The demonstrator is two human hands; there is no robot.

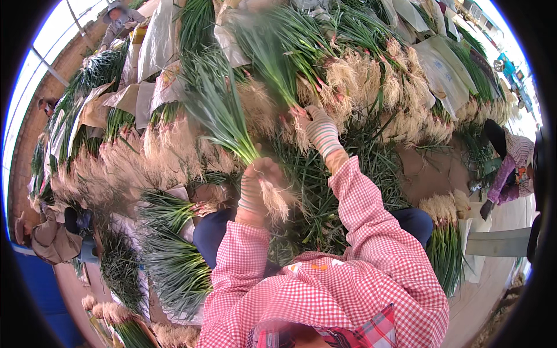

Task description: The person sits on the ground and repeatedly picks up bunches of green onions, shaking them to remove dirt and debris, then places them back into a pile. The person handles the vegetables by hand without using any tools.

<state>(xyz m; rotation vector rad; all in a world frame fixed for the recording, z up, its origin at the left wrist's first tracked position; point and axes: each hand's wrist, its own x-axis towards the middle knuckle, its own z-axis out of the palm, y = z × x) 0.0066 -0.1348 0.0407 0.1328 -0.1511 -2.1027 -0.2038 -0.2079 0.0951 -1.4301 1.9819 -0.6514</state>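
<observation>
My left hand (256, 185), in a striped knit glove, grips a small bunch of green garlic (237, 135) near the stem bases. The leaves point up and away from me, and pale roots (274, 200) hang below the fist. Further forward and to the right, my right hand (321, 128), gloved alike, has its fingers closed around the reddish bases of another green garlic bunch (278, 74). That bunch's leaves are blurred, and its roots dangle beside the hand. Behind it lies a large heap of green garlic (348, 74), roots towards me.
Loose cut leaves (313, 204) cover the ground between my knees. Sorted green garlic bundles (178, 256) lie at my left, and a tied-looking bundle (444, 243) stands at my right. Plastic sacks (444, 65) cover parts of the heap. Other people (56, 235) are at both sides.
</observation>
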